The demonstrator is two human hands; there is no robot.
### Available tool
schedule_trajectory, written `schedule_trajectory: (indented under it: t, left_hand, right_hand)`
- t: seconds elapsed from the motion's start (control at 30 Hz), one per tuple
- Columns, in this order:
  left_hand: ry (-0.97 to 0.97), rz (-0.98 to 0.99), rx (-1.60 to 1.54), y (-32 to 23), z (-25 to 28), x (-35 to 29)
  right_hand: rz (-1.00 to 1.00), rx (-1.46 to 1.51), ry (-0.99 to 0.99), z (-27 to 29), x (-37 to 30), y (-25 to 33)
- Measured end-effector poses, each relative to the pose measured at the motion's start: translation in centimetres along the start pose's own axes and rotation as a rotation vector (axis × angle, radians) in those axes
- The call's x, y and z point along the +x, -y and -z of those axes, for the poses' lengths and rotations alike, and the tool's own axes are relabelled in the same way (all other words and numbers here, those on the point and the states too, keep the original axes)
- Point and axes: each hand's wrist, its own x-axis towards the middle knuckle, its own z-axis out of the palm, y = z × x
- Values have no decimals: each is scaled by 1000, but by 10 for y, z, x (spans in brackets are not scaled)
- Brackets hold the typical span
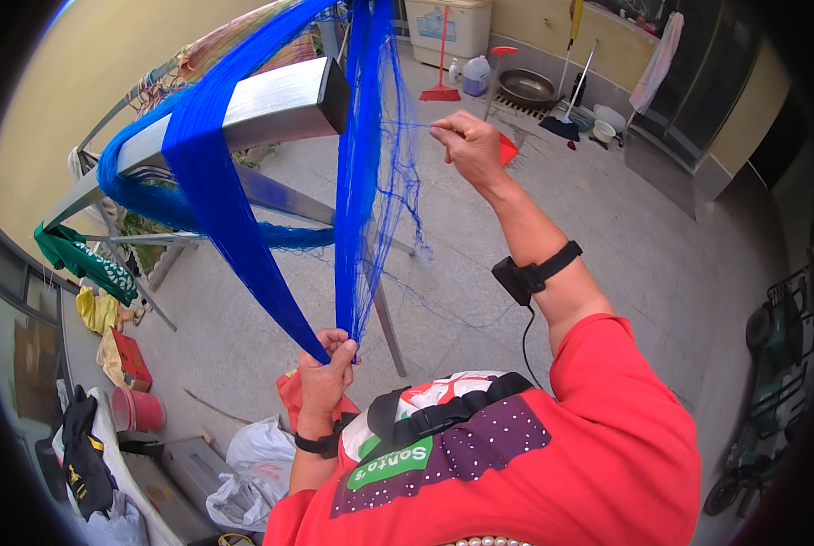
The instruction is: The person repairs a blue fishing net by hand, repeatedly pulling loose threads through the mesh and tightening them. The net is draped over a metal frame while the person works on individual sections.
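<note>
A large skein of bright blue thread (208, 177) hangs over the square end of a metal frame (275, 102). Its lower end is gathered in my left hand (325, 375), which is closed round it in front of my chest. To the right, loose strands (391, 173) fan out from the hanging bundle and tangle lower down. My right hand (469, 146) is raised to the right of them, fingers pinched on a fine blue strand that stretches toward the bundle. A darker blue hank (166, 200) loops round the frame behind.
A green cloth (84, 264) hangs on the frame's left leg. Below it stand a pink bucket (138, 409) and a white plastic bag (259, 460). By the far wall are a red broom (441, 93), a jug (476, 76) and a metal basin (527, 87). A wheeled cart (776, 373) stands at right.
</note>
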Motion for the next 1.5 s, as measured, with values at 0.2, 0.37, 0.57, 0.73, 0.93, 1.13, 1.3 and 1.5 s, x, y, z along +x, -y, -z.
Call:
schedule_trajectory:
  t: [0.2,0.37,0.57,0.73,0.93,1.13,1.3,1.5]
  left_hand:
    - [1,34,47,-5,1,-1]
    - [-6,19,48,-5,2,-1]
    - [-5,33,69,-3,1,1]
    - [43,-7,16,0,3,2]
    - [15,9,7,1,3,0]
    - [-4,11,15,0,1,-1]
    - [-36,2,28,-2,1,-1]
    - [-15,8,-4,-3,2,4]
  right_hand:
    - [-86,155,232,21,-23,18]
    - [-41,54,317,44,-44,30]
    - [16,-214,528,53,-61,30]
    - [-274,4,219,22,-34,23]
    - [-641,390,140,-44,24,22]
    - [-884,782,164,-68,47,15]
    - [-789,950,16,-46,37,-2]
    - [-802,1005,-71,-11,22,-20]
